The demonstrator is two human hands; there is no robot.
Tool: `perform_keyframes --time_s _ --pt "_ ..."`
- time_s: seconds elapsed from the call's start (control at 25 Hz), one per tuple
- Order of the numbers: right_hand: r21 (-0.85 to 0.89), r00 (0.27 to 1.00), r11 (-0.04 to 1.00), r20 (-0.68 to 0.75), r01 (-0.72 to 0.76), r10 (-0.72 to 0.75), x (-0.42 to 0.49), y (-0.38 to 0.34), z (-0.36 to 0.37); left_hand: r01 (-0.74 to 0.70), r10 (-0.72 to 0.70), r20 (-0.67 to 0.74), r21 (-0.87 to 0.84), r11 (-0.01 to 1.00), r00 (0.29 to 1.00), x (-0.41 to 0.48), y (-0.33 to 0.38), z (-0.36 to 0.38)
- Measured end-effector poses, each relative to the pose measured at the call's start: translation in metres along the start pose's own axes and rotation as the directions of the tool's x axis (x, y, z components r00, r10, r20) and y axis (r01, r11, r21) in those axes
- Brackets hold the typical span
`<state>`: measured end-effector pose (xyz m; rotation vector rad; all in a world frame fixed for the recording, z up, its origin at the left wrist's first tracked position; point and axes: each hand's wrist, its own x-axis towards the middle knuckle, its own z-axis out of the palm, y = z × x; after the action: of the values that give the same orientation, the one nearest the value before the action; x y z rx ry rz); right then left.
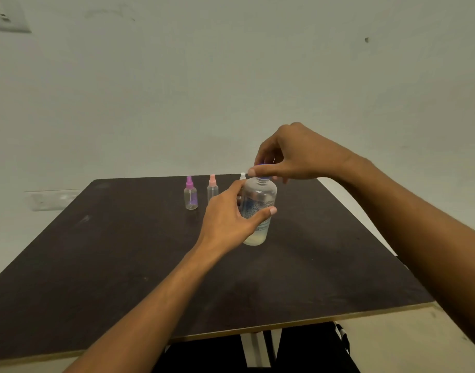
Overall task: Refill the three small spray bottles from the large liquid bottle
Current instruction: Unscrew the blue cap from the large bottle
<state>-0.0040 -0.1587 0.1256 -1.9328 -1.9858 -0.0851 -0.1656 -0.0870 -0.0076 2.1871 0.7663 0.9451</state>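
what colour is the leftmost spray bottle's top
Purple spray top, seen best in the head view.

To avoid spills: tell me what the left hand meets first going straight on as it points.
The left hand grips the large bottle; pushed on, that pair would probably reach the white-capped spray bottle just behind, though depth is unclear.

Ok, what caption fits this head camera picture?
Left hand grips the large bottle, right hand pinches its blue cap, three small spray bottles behind.

Left hand (229, 215) grips the bottle (260, 197); right hand (293, 154), arched above, pinches its cap (264, 179); forearms bare.
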Motion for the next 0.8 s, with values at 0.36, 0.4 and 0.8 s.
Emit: perform_keyframes --time_s 0.36,0.4,0.8 --pt "-0.029 0.987 0.995 0.136 0.095 -0.09 0.002 -0.004 -0.012 0.024 -0.024 -0.011 -0.011 1.0 1.0 -0.004 0.004 0.0" --pt "-0.057 0.993 0.996 0.099 0.067 -0.061 0.003 -0.004 -0.009 0.024 -0.024 -0.008 -0.01 1.0 1.0 -0.004 0.005 0.0" --pt "-0.041 0.953 0.992 0.284 0.121 -0.104 0.002 -0.005 -0.026 0.018 -0.018 0.003 -0.008 1.0 1.0 -0.007 0.009 0.002"
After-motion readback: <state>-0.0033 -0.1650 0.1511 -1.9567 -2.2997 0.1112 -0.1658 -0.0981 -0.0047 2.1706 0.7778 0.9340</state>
